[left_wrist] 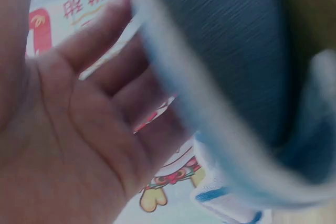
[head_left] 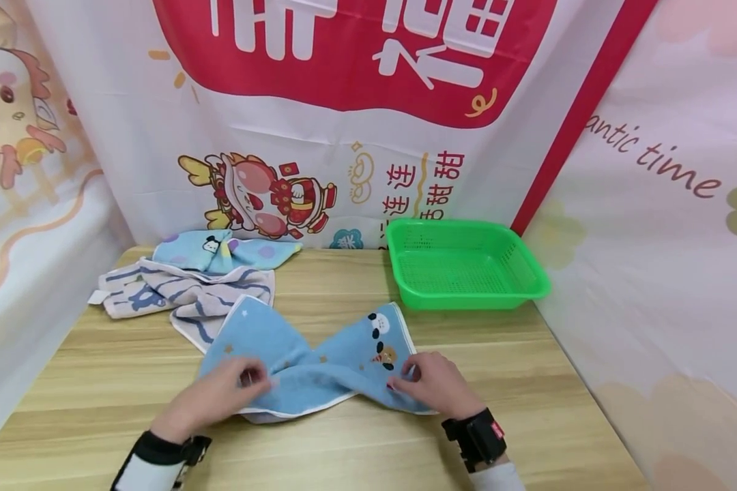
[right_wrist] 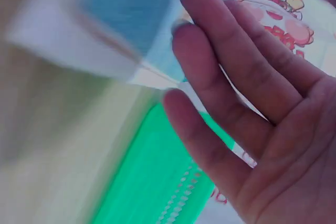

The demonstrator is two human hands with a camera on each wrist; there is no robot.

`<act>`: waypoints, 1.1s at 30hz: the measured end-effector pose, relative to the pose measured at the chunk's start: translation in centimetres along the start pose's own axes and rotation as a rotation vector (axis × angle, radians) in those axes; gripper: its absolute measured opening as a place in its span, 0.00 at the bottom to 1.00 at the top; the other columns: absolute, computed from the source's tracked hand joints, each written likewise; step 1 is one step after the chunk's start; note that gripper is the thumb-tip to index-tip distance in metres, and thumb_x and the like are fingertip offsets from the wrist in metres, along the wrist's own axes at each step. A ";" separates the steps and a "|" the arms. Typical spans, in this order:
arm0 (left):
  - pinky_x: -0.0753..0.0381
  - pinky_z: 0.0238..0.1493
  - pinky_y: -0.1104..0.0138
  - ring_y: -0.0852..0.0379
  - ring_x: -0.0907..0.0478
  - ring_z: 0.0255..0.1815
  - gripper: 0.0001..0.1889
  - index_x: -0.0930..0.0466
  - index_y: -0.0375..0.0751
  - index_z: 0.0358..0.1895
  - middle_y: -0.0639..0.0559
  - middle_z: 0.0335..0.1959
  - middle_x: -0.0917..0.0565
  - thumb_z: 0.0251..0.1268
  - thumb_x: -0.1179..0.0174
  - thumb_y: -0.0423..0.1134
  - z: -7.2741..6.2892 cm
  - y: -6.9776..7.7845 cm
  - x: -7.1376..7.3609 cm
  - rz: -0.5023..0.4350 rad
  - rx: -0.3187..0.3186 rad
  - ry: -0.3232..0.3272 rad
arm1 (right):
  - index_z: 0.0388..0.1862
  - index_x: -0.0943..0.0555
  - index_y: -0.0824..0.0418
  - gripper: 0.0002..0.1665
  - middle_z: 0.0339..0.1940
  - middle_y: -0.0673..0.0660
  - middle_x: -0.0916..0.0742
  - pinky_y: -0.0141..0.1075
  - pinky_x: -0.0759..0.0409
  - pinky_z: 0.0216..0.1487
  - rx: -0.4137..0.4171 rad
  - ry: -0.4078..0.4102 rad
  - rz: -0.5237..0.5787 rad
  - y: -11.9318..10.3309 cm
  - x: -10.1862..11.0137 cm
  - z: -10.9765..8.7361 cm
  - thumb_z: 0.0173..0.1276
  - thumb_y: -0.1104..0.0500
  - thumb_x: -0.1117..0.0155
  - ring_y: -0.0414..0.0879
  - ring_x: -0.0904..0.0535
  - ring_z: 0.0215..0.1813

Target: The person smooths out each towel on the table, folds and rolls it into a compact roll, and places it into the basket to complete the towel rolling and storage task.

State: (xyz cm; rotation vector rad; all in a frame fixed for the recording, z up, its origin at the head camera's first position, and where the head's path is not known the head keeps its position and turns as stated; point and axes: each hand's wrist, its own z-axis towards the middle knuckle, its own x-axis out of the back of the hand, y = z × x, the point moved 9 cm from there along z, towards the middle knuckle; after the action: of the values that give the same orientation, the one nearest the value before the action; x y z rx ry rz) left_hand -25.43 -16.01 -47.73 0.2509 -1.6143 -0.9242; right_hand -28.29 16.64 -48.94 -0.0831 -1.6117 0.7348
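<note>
A light blue hand towel [head_left: 325, 375] with white edging and small cartoon dog faces lies rumpled on the wooden table between both hands. My left hand [head_left: 224, 392] pinches it near its left front part, thumb and index finger together. In the left wrist view the towel's white-edged side [left_wrist: 210, 119] hangs blurred in front of the fingers. On the right, my right hand [head_left: 436, 385] pinches the towel beside the dog faces. The right wrist view shows that hand's other fingers [right_wrist: 241, 72] loosely extended beside the blurred towel [right_wrist: 131, 19]. A raised fold runs between the hands.
Behind the left hand lie a grey-and-blue striped towel [head_left: 205, 296] and a pale blue spotted towel [head_left: 184, 250]. A green plastic basket [head_left: 467, 300] stands at the back right of the table [head_left: 331, 457]. Printed cloth hangs [head_left: 319, 129] behind the table.
</note>
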 end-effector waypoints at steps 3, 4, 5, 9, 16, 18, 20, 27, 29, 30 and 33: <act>0.17 0.46 0.56 0.51 0.19 0.44 0.06 0.16 0.44 0.42 0.52 0.39 0.16 0.73 0.38 0.41 1.3 -0.2 2.3 0.078 -0.013 0.118 | 0.40 0.13 0.54 0.11 0.34 0.46 0.13 0.35 0.19 0.35 0.028 0.024 0.014 -1.1 0.4 1.4 0.71 0.48 0.33 0.39 0.19 0.35; 0.18 0.50 0.52 0.46 0.19 0.49 0.06 0.16 0.41 0.44 0.48 0.43 0.16 0.72 0.38 0.38 1.7 -0.4 2.8 0.107 -0.019 0.146 | 0.43 0.13 0.56 0.11 0.39 0.49 0.12 0.38 0.18 0.40 0.046 0.029 0.009 -1.5 0.3 1.9 0.72 0.50 0.33 0.41 0.17 0.40; 0.20 0.54 0.47 0.41 0.19 0.53 0.07 0.16 0.38 0.46 0.43 0.48 0.16 0.70 0.37 0.35 2.1 -0.7 3.0 0.133 -0.026 0.157 | 0.47 0.14 0.58 0.12 0.44 0.52 0.12 0.41 0.17 0.46 0.054 0.028 0.000 -1.8 0.2 2.5 0.72 0.52 0.33 0.45 0.16 0.46; 0.29 0.65 0.38 0.27 0.29 0.66 0.18 0.20 0.30 0.56 0.26 0.62 0.24 0.64 0.33 0.32 3.0 -2.3 2.2 0.189 0.018 0.074 | 0.61 0.20 0.65 0.24 0.62 0.63 0.18 0.49 0.21 0.64 0.087 -0.045 -0.034 -2.4 -1.6 4.4 0.70 0.56 0.31 0.55 0.21 0.64; 0.33 0.67 0.35 0.21 0.36 0.68 0.33 0.25 0.23 0.62 0.16 0.68 0.35 0.54 0.25 0.35 1.5 -4.4 0.7 0.239 0.165 -0.058 | 0.41 0.17 0.66 0.16 0.30 0.54 0.19 0.36 0.21 0.29 0.053 -0.140 0.000 -1.3 -3.0 4.0 0.61 0.58 0.24 0.43 0.23 0.30; 0.34 0.67 0.35 0.21 0.36 0.68 0.32 0.25 0.23 0.62 0.15 0.68 0.35 0.56 0.25 0.35 1.1 -4.5 0.8 0.249 0.177 -0.050 | 0.30 0.20 0.64 0.15 0.22 0.51 0.24 0.34 0.27 0.21 0.027 -0.115 0.015 -0.7 -2.3 3.4 0.59 0.57 0.23 0.42 0.27 0.22; 0.34 0.67 0.35 0.20 0.36 0.68 0.31 0.25 0.22 0.62 0.15 0.67 0.35 0.57 0.27 0.36 0.7 -4.4 0.9 0.254 0.179 -0.034 | 0.24 0.23 0.63 0.17 0.18 0.48 0.28 0.33 0.30 0.19 0.001 -0.083 0.013 0.1 -1.5 2.6 0.57 0.57 0.22 0.41 0.28 0.19; 0.33 0.66 0.33 0.19 0.35 0.67 0.30 0.26 0.22 0.62 0.14 0.65 0.33 0.61 0.30 0.36 -0.8 -4.1 0.7 0.245 0.225 -0.015 | 0.14 0.28 0.56 0.24 0.13 0.44 0.33 0.31 0.35 0.17 -0.118 -0.031 -0.013 2.8 0.1 0.1 0.59 0.54 0.23 0.38 0.33 0.15; 0.32 0.65 0.34 0.20 0.33 0.66 0.30 0.26 0.21 0.62 0.15 0.64 0.31 0.61 0.30 0.37 -1.2 -3.8 0.9 0.244 0.228 -0.025 | 0.13 0.28 0.56 0.25 0.13 0.45 0.33 0.31 0.38 0.17 -0.123 -0.050 -0.011 3.0 0.4 0.1 0.62 0.53 0.24 0.38 0.35 0.15; 0.31 0.64 0.35 0.21 0.32 0.66 0.30 0.27 0.20 0.62 0.16 0.63 0.30 0.62 0.31 0.37 -1.3 -3.7 1.0 0.238 0.228 -0.036 | 0.14 0.26 0.56 0.23 0.13 0.45 0.32 0.31 0.37 0.18 -0.118 -0.053 -0.015 2.9 0.6 0.3 0.64 0.54 0.26 0.38 0.35 0.15; 0.27 0.62 0.37 0.24 0.29 0.64 0.29 0.27 0.21 0.63 0.20 0.62 0.26 0.65 0.32 0.38 -1.3 -3.4 1.8 0.215 0.242 -0.081 | 0.22 0.18 0.60 0.15 0.18 0.48 0.21 0.36 0.26 0.23 -0.095 -0.023 -0.038 2.7 1.9 1.5 0.68 0.56 0.30 0.40 0.28 0.20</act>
State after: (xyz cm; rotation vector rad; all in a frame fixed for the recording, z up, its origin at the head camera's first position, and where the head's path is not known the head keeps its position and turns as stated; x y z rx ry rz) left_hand -25.79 -19.92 -48.75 0.2033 -1.7906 -0.5817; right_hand -30.95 19.06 -48.58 -0.1132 -1.6662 0.6319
